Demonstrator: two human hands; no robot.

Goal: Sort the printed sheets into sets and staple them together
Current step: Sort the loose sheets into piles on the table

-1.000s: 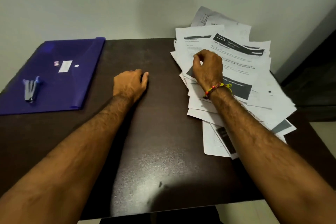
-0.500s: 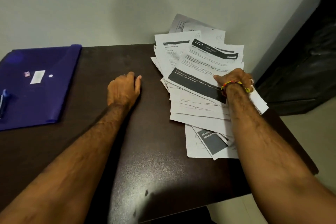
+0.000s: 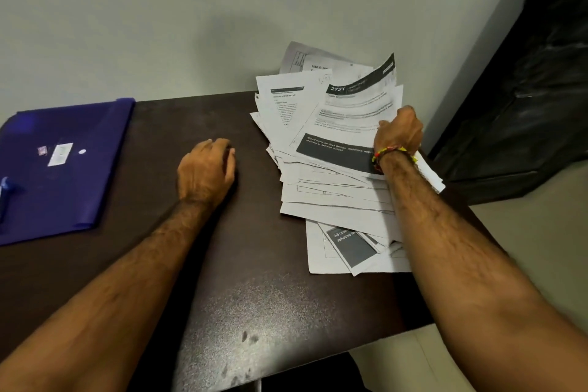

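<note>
A person sits at a dark brown counter [image 3: 261,296] set against a pale wall, both bare forearms stretched across it. A loose, fanned pile of printed sheets [image 3: 331,194] covers the counter's far right corner and runs along its right edge, some pages leaning on the wall. The right hand [image 3: 399,134], a beaded bracelet [image 3: 393,153] at its wrist, grips the right edge of the top sheet [image 3: 346,118], a page with a dark header band reading "2721" and a dark block lower down; its fingers curl round the paper, and the sheet's far end lifts and curves above the pile. The left hand [image 3: 205,170] rests knuckles-up on the bare counter near the middle, just left of the pile and not touching it, fingers loosely curled and holding nothing. A blue plastic document folder [image 3: 63,169] with a small white label lies flat at the far left corner, well apart from the sheets. A blue object [image 3: 4,191] lies on it at the frame's left edge, too cropped to identify.
</note>
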